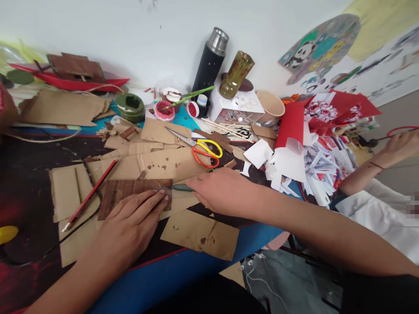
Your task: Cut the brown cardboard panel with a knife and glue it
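My left hand (134, 220) lies flat with fingers stretched out, pressing on a dark brown painted strip of cardboard (119, 192). Under its fingertips a thin, see-through edge shows, perhaps a ruler; I cannot tell. My right hand (218, 187) is closed around a green-handled craft knife (182, 188), whose tip points left at the strip's right end, close to my left fingertips. Beneath the strip are layered sheets of plain cardboard (72, 235). Scissors (206, 151) with yellow and orange handles lie just beyond my right hand. A red and black pencil (93, 192) rests left of the strip.
A cardboard offcut (201, 235) lies near the table edge. Behind stand a green pot (130, 107), a pink paint cup (164, 111), a black thermos (209, 63), a white box (235, 107) and a red model boat (75, 78). Another person's arm (379, 161) is at right, beside paper scraps (322, 168).
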`<move>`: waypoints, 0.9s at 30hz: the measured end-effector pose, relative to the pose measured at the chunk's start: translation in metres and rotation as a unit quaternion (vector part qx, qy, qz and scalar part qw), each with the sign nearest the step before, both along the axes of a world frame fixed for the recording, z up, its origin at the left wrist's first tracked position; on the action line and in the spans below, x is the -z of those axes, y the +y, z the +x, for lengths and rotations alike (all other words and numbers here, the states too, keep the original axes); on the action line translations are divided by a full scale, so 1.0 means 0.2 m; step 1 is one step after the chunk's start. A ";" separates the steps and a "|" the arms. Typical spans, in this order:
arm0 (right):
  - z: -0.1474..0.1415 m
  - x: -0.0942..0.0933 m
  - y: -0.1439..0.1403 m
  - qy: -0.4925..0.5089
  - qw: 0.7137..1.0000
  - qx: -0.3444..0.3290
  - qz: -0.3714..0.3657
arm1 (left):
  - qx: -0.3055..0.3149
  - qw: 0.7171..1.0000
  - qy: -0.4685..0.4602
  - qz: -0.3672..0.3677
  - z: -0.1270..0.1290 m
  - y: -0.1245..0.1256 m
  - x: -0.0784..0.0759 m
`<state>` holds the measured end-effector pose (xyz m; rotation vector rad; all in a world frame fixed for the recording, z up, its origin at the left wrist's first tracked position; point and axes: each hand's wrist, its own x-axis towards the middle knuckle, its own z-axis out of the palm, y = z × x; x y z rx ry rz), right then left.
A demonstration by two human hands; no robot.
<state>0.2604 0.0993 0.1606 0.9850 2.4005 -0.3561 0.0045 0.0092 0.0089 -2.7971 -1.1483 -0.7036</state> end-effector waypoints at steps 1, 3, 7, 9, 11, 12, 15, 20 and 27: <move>0.00 0.00 0.00 0.001 1.000 0.000 0.000 | -0.002 1.000 -0.003 -0.005 0.00 0.00 0.00; 0.00 0.00 0.00 0.000 1.000 0.002 -0.001 | -0.007 1.000 -0.006 -0.015 0.00 -0.01 0.01; 0.00 0.01 0.00 -0.001 1.000 0.004 0.000 | -0.012 1.000 -0.003 -0.020 0.00 -0.01 0.02; -0.01 0.00 0.00 -0.003 1.000 0.002 -0.008 | -0.006 1.000 -0.001 -0.018 -0.01 -0.01 0.01; -0.02 0.00 0.02 -0.010 1.000 -0.007 -0.021 | -0.002 1.000 0.002 -0.015 -0.01 0.00 0.00; -0.02 -0.01 0.03 -0.014 0.999 -0.013 -0.026 | -0.001 1.000 0.004 -0.013 -0.02 0.00 0.00; -0.04 -0.01 0.05 -0.025 0.999 -0.030 -0.031 | 0.002 1.000 0.005 -0.015 -0.02 0.01 -0.01; -0.07 -0.03 0.06 -0.027 0.997 -0.064 -0.031 | -0.008 0.999 -0.021 -0.024 0.00 -0.01 0.01; -0.08 -0.01 0.06 -0.024 0.997 -0.064 -0.028 | -0.001 1.000 -0.006 0.001 0.01 0.00 0.00</move>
